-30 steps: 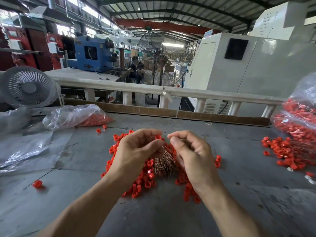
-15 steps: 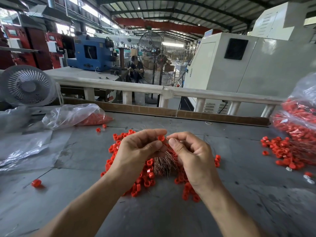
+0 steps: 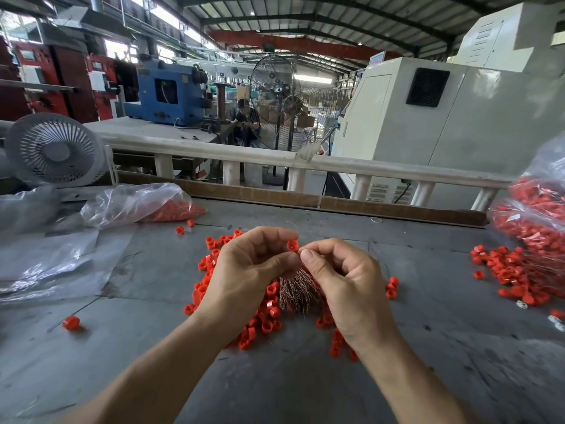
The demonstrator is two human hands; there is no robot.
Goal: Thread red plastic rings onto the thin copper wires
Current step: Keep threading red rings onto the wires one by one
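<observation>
My left hand (image 3: 244, 270) is curled, its fingertips pinching one red ring (image 3: 292, 245) — a short, smooth plastic collar with a round bore. A bundle of copper wires (image 3: 298, 289), thin and bristly like a brush, fans down from under that hand; I think the same hand holds it, though the fingers hide the grip. My right hand (image 3: 348, 283) is curled too, thumb and forefinger pressed together just beside the ring, apparently on a single wire too fine to make out.

Under both hands lies a loose heap of red rings (image 3: 263, 319) on the dull grey, scuffed table (image 3: 153, 347). One stray ring (image 3: 71, 322) sits well to the left. To the right is a second scatter of rings (image 3: 513, 273), next to a crinkled clear bag (image 3: 538, 209) stuffed with more.

Farther back on the left, another clear plastic bag (image 3: 134, 203) lies slumped, red showing inside, and behind it a small white desk fan (image 3: 53, 149) with a ribbed grille. A pale railing (image 3: 367, 169) runs past the table's far edge — beyond it stands a wire-caged pedestal fan (image 3: 275, 99).
</observation>
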